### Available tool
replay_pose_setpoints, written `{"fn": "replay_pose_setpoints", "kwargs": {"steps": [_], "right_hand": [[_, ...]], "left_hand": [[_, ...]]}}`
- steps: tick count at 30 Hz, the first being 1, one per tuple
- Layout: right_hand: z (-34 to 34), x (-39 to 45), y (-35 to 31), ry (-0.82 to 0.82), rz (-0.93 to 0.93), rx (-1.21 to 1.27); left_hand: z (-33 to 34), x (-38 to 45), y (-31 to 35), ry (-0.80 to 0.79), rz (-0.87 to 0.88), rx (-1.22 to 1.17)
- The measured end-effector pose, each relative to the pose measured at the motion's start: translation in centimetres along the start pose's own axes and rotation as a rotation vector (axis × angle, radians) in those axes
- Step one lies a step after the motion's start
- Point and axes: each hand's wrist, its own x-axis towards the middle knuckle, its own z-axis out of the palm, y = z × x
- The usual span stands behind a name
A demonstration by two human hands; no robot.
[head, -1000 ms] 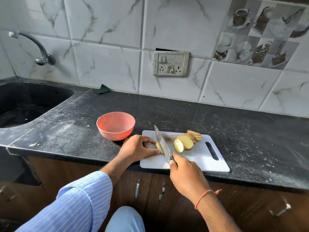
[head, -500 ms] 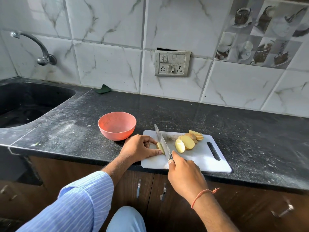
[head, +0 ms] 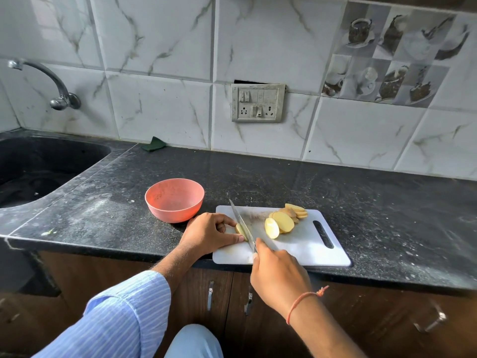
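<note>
Two hands on one potato stub, knife set against it

One short potato stub [head: 239, 229] lies on the left part of the white cutting board [head: 296, 251], near the board's left edge. The left hand [head: 207, 233] pinches it. The thumb lies along the near side with its tip at the stub, and the curled fingers come down on it from the far side. The knife [head: 241, 219] stands on its edge right against the stub's cut face, with its tip pointing away toward the wall. The right hand [head: 280, 276] grips the handle at the board's near edge. Its fingers are wrapped round the handle so that it is hidden, and one fingertip reaches up to the heel of the blade.

To the right of the blade, on the middle of the board, lie the cut slices [head: 281, 223], two large ones leaning on each other. A stack of smaller slices [head: 296, 211] sits at the far edge. The board's handle slot is at its right end.

A pink bowl [head: 174, 200] stands on the black speckled countertop [head: 374, 208], just beside the board's far left corner and close to the left hand's knuckles. An orange thread [head: 302, 301] circles the right wrist, and a blue striped sleeve [head: 124, 313] covers the left forearm.

Farther left is the dark sink [head: 38, 174] with a metal tap [head: 55, 83] above it. A green cloth [head: 154, 145] lies at the foot of the tiled wall, and a switch plate [head: 258, 103] is mounted on the wall behind the board.
</note>
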Motion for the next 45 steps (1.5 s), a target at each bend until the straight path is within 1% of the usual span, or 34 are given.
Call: {"fn": "replay_pose_setpoints", "kwargs": {"steps": [3,12,18,25,31,38,45], "right_hand": [[0.1,-0.6,1.1,0.019,-0.005,-0.02],[-0.1,0.4,1.9,0.028,0.032,0.168],[-0.9,0.3,1.2,-0.018,0.019,0.204],[-0.5,0.2,0.4,-0.014,0.037,0.126],[-0.2,1.7,-1.4,-0.007,0.019,0.054],[-0.3,-0.8,0.2,-0.012,0.005,-0.018],[0.1,0.0,1.6,-0.013,0.062,0.178]], "left_hand": [[0.1,0.1,-0.1,-0.001,0.002,0.001],[0.0,-0.2,-0.1,0.012,0.012,-0.031],[-0.1,-0.1,-0.2,0.017,-0.007,-0.069],[0.0,-0.2,0.0,0.023,-0.016,-0.076],[-0.1,-0.3,0.0,0.019,-0.029,-0.12],[-0.1,-0.2,0.1,0.006,-0.037,-0.107],[-0.3,-0.3,0.3,0.004,-0.028,-0.064]]}}
